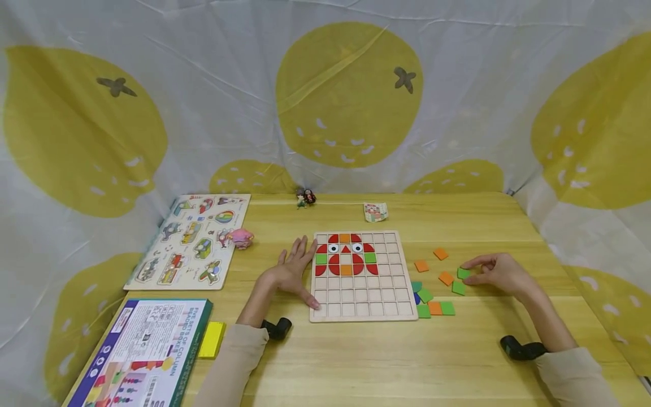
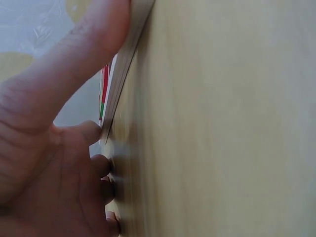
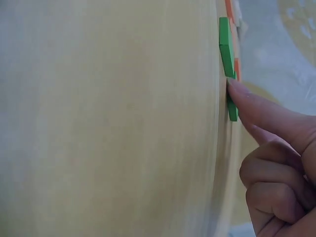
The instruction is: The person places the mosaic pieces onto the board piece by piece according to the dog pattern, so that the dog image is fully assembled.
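Observation:
A square wooden grid board (image 1: 389, 308) lies mid-table, with red, orange and green pieces and two eye pieces set in its upper left cells. My left hand (image 1: 291, 272) rests spread at the board's left side; its thumb lies on the lower left corner and its fingertips reach the upper left edge. In the left wrist view the board's side edge (image 2: 117, 81) shows between thumb and fingers. To the right, my right hand (image 1: 500, 275) pinches a green square tile (image 1: 463, 273) between thumb and index finger, low over the table. Just below it lies another green tile (image 1: 458, 288).
Orange tiles (image 1: 440, 254) and more green tiles (image 1: 447, 308) lie right of the board. Behind it are a small pattern card (image 1: 376, 212) and two figurines (image 1: 306, 197). At left are a picture puzzle (image 1: 195, 237), a pink toy (image 1: 241, 238), a box (image 1: 147, 350) and a yellow block (image 1: 211, 340).

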Tool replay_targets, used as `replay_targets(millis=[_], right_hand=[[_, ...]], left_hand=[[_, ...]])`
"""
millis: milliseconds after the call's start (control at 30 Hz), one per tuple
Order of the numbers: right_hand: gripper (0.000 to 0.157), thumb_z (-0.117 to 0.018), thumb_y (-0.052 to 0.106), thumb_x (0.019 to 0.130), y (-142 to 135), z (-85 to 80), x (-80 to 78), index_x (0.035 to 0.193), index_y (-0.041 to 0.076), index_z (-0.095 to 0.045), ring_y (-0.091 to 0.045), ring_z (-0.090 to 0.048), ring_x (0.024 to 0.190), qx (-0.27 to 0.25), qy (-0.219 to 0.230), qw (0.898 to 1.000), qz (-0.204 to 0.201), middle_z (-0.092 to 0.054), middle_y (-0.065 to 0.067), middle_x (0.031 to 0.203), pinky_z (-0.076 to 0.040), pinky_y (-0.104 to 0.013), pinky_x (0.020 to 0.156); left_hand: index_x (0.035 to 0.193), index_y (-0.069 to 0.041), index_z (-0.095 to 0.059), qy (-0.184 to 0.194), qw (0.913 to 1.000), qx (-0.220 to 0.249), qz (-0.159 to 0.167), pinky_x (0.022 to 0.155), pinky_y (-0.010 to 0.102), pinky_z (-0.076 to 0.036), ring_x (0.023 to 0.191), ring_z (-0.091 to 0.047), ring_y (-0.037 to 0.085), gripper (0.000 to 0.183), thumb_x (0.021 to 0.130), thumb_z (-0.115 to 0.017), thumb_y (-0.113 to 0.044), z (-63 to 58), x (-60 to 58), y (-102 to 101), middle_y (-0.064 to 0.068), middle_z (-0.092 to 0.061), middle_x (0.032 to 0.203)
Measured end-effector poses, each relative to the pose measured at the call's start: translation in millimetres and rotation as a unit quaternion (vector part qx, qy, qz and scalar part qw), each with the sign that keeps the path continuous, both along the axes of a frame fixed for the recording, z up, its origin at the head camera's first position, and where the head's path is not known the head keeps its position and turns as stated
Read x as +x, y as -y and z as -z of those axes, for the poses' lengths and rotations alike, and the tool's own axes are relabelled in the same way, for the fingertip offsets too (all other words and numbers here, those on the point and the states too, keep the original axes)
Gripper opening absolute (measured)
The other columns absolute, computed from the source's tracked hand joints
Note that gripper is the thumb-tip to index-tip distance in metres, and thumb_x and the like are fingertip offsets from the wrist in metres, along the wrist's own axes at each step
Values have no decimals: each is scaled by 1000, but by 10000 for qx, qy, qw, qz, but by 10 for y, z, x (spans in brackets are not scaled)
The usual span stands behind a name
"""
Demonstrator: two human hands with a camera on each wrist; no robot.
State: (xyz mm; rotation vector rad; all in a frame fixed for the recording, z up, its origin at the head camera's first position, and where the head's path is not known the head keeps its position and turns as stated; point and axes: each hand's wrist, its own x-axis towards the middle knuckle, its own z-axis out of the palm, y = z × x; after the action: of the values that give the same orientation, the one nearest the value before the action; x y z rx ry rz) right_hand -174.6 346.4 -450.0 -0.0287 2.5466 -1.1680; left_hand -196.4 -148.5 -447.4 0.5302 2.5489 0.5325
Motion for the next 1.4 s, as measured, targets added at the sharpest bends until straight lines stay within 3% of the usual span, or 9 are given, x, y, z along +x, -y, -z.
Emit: replay_targets(millis=[200, 300, 467, 667, 800, 1100, 1267, 1400], right_hand=[[48, -80, 38, 77, -4, -28, -31, 108, 3, -69, -6, -28, 52, 474, -228, 9986, -41, -31, 7, 60, -27, -27, 47], [46, -78, 38, 79, 143, -106, -31, 108, 5, -69, -6, -23, 49, 402, -372, 9984, -124, -27, 7, 59, -25, -25, 44], [35, -80, 33, 77, 847, -219, -78, 103, 11, -72, -8, -19, 49, -139, -456, 9981, -378, -23, 5, 56, -29, -25, 47], [24, -86, 27, 70, 1861, -154, -107, 90, 18, -77, -12, -24, 51, -382, -339, 9958, -755, -28, 4, 54, -23, -24, 49], [19, -89, 21, 66, 2230, -90, -103, 81, 18, -78, -12, -29, 51, -418, -314, 9955, -787, -37, 4, 52, -21, -22, 48], [21, -89, 18, 65, 2364, -23, -120, 83, 16, -79, -13, -31, 55, -485, -262, 9951, -820, -65, 0, 68, -20, -21, 49], [19, -87, 15, 68, 2377, -3, -132, 85, 16, -80, -10, -35, 53, -453, -282, 9938, -976, -66, -2, 68, -25, -20, 47], [19, -87, 13, 68, 2415, -11, -133, 85, 14, -80, -10, -40, 56, -515, -292, 9933, -993, -72, -2, 77, -30, -20, 48]], left_hand=[[156, -17, 7, 14, 10000, -30, 21, 120, 59, 5, 150, 18, 33, 145, 53, -88, -56, 0, -10, -5, 15, 20, 161], [156, -17, 7, 24, 10000, -34, 26, 119, 60, 5, 150, 18, 33, 145, 54, -88, -56, 5, -21, -1, 15, 21, 161], [156, -17, 8, 33, 9999, -92, 27, 119, 60, 5, 150, 18, 33, 146, 53, -88, -56, 11, -27, 6, 15, 21, 161], [156, -18, 9, 21, 9998, -154, 77, 119, 60, 5, 150, 18, 33, 146, 53, -87, -58, 17, -44, -13, 15, 20, 161], [155, -19, 10, 56, 9998, -158, 89, 119, 61, 6, 149, 20, 32, 146, 53, -87, -59, 14, -59, -28, 14, 21, 161], [156, -19, 10, 102, 9997, -217, 58, 119, 61, 6, 149, 20, 32, 146, 54, -87, -59, 12, -56, -17, 14, 22, 161], [155, -20, 10, 111, 9997, -218, 42, 119, 61, 6, 149, 20, 32, 146, 53, -87, -59, 17, -52, -9, 13, 22, 161], [156, -19, 10, 99, 9997, -196, 51, 119, 61, 5, 149, 20, 32, 146, 53, -86, -60, 11, -54, -13, 14, 22, 161]])
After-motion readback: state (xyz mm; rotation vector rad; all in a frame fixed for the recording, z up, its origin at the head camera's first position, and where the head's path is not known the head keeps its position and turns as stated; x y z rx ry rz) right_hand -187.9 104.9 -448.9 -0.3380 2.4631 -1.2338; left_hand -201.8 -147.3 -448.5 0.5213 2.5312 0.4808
